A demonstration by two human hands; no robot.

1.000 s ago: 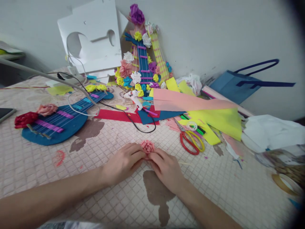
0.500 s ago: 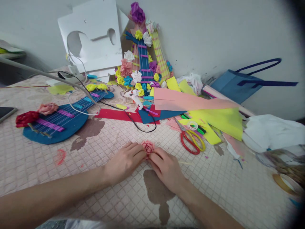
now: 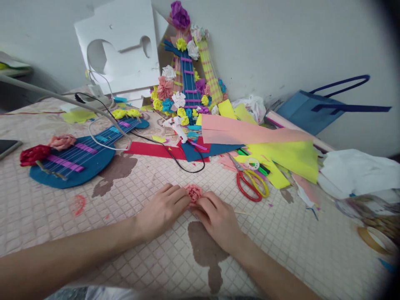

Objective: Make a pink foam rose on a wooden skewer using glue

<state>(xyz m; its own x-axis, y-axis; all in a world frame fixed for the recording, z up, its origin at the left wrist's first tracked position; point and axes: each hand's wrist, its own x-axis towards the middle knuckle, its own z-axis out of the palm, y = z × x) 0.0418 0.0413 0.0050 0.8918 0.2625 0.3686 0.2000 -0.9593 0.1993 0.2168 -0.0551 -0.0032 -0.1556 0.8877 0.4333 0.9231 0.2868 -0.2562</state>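
Note:
A small pink fabric or paper flower (image 3: 194,193) sits between my hands just above the table's near middle. My left hand (image 3: 165,208) pinches its left edge, fingers bent and closed. On the other side my right hand (image 3: 217,216) grips the flower's right and lower edge with thumb and fingers. The fingertips partly cover its rim and underside. Beyond it to the left lies a blue guitar-shaped piece (image 3: 90,156) bearing a red flower (image 3: 35,155) and a larger pink flower (image 3: 62,142).
Scissors (image 3: 251,183) with red and yellow handles lie right of my hands. Behind are a white glue gun (image 3: 176,127) with a black cord, a red strip (image 3: 153,151), pink sheet (image 3: 243,131) and yellow sheet (image 3: 290,158). A tape roll (image 3: 376,241) is far right.
My right-hand fingers have shifted slightly around the pink flower's lower edge. Both hands stay on the flower in nearly the same place.

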